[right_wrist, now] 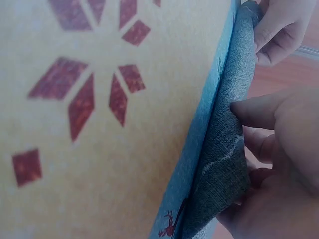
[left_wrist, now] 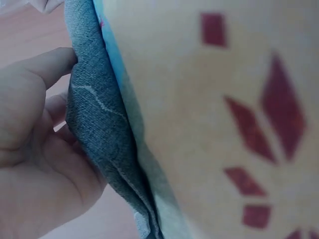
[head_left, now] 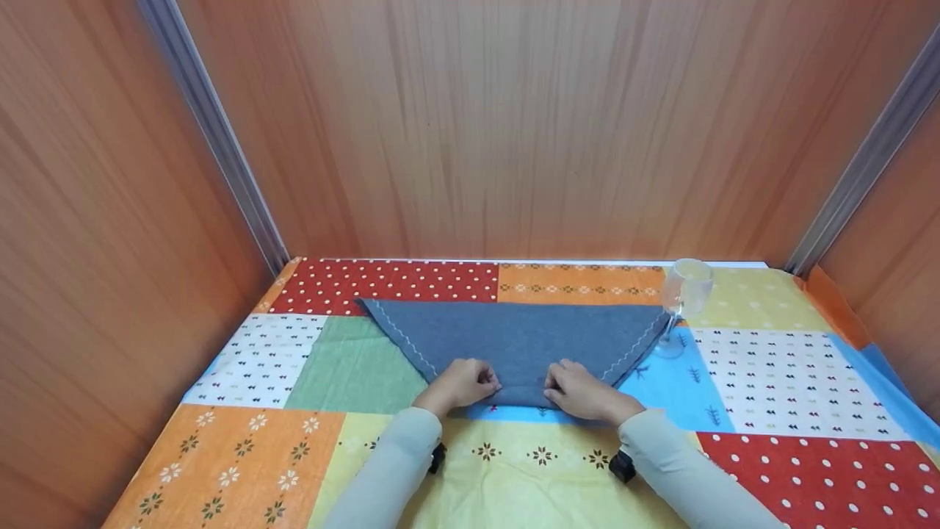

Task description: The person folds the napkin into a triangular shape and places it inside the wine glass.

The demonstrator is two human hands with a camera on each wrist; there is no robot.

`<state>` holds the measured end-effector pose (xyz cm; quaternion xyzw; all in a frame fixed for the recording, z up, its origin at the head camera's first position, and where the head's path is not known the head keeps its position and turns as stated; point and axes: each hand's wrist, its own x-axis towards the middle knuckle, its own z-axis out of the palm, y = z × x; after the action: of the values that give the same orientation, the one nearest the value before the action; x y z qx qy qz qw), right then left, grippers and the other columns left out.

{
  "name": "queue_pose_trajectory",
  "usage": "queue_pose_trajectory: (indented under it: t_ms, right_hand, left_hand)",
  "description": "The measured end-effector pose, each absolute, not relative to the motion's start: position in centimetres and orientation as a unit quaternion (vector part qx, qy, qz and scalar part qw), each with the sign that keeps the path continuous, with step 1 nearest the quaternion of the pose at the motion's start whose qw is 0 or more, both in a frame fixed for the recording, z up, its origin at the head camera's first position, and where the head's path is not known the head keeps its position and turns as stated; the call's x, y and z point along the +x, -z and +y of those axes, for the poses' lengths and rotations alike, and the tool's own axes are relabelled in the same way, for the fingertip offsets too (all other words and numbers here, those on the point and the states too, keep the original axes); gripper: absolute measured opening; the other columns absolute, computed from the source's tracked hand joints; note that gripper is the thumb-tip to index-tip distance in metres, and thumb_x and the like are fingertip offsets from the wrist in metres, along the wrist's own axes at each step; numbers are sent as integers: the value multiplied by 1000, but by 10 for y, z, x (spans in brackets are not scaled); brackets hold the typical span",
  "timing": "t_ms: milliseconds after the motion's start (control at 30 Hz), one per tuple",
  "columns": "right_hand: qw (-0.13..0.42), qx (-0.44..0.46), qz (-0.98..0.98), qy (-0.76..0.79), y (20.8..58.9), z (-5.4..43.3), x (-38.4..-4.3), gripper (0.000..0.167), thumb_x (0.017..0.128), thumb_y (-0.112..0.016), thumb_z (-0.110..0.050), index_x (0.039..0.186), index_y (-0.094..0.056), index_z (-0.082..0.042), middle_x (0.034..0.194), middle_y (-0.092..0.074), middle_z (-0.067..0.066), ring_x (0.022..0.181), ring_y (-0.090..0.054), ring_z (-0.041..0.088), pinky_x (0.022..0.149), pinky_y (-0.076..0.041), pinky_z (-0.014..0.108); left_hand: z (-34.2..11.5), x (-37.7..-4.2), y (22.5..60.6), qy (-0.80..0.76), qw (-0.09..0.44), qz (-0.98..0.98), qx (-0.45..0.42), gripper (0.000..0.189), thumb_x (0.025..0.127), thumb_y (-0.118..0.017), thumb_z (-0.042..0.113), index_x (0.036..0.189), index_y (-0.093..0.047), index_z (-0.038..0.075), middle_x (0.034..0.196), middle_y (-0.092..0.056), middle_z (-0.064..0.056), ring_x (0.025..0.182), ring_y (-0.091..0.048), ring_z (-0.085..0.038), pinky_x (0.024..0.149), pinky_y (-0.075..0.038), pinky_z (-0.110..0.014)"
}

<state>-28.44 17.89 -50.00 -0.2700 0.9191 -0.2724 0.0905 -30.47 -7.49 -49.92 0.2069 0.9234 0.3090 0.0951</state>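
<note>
A dark grey cloth [head_left: 514, 334] with pale wavy stitching lies on the patterned tablecloth, its long straight edge at the back and its sides slanting in toward the person. At the near edge, my left hand [head_left: 461, 382] pinches the cloth on the left, and my right hand [head_left: 580, 391] does so on the right, a short gap between them. The left wrist view has the thumb [left_wrist: 57, 64] on the rolled cloth edge with the other fingers partly hidden behind it. Similarly, the right thumb [right_wrist: 254, 110] presses the folded edge [right_wrist: 219, 154] in the right wrist view.
A clear stemmed glass [head_left: 688, 288] stands just beyond the cloth's right corner, its bowl and foot close to it. The patchwork tablecloth [head_left: 228, 455] covers the table. Wood-grain panels [head_left: 470, 132] rise at the back and both sides.
</note>
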Motion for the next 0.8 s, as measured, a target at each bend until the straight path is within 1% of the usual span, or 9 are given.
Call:
queue_pose_trajectory:
  t_ms: [200, 300, 400, 633, 800]
  right_hand:
    - [104, -290, 907, 286, 502, 183, -287, 6, 105, -53, -12, 99, -54, -10, 92, -49, 0, 81, -45, 18, 71, -41, 37]
    - [110, -297, 904, 288, 503, 185, -285, 7, 105, -53, -14, 99, -53, -11, 90, -49, 0, 80, -45, 17, 70, -40, 35]
    - [118, -302, 900, 292, 501, 185, -280, 7, 105, -52, -15, 98, -53, -12, 90, -49, 0, 80, -45, 17, 69, -40, 35]
    - [149, -308, 893, 294, 498, 184, -265, 8, 106, -50, -18, 100, -52, -15, 92, -49, -2, 81, -44, 16, 71, -39, 34]
    - [160, -316, 887, 297, 498, 183, -256, 8, 106, -50, -19, 100, -52, -15, 91, -49, -3, 79, -44, 15, 69, -39, 32]
  left_hand:
    - [-74, -303, 495, -302, 107, 924, 207, 14, 96, -68, 18, 83, -70, 13, 75, -60, 6, 70, -52, -11, 68, -47, -31]
    - [-76, -301, 494, -304, 115, 922, 212, 14, 96, -68, 18, 83, -70, 13, 75, -59, 6, 69, -52, -11, 67, -46, -31]
    - [-78, -295, 493, -305, 119, 918, 221, 14, 96, -68, 17, 83, -70, 12, 74, -59, 6, 68, -52, -10, 65, -45, -29]
    - [-84, -280, 494, -303, 105, 911, 260, 14, 95, -68, 14, 82, -68, 11, 74, -60, 6, 67, -50, -7, 65, -46, -28]
    - [-86, -271, 495, -300, 114, 909, 265, 13, 95, -68, 15, 83, -69, 12, 73, -58, 8, 66, -49, -6, 64, -45, -26]
